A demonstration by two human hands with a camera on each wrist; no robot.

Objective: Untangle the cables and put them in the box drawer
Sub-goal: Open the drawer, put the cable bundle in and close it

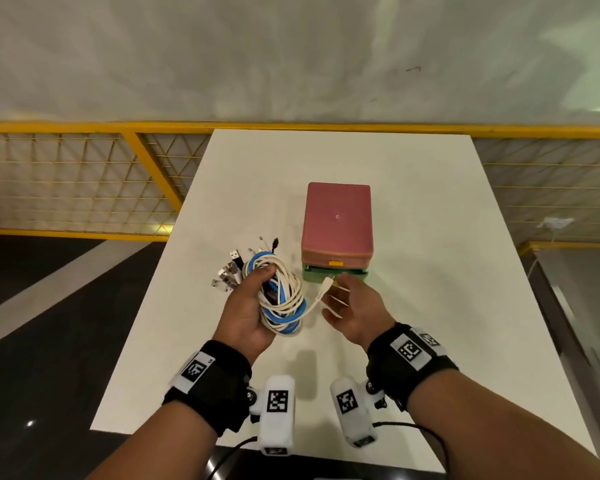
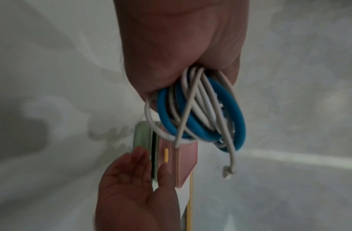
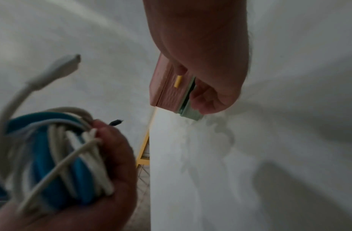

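My left hand (image 1: pixel 248 310) grips a tangled bundle of white and blue cables (image 1: pixel 281 292) above the white table, left of the box. In the wrist views the bundle's (image 2: pixel 201 112) (image 3: pixel 58 156) loops hang out of the fist. Several USB plugs (image 1: pixel 227 271) fan out at its far left. One white plug (image 1: pixel 327 282) sticks out toward my right hand (image 1: pixel 354 306). That hand is open, palm turned left, fingertips at the front of the green drawer (image 1: pixel 336 271) (image 3: pixel 191 112). The drawer sits under the pink box (image 1: pixel 336 220) (image 2: pixel 186 161), with a dark gap along its top.
The white table (image 1: pixel 430 341) has bare surface around the box and in front of my hands. A yellow mesh fence (image 1: pixel 66 178) runs behind and to the left. Dark floor lies past the table's left edge.
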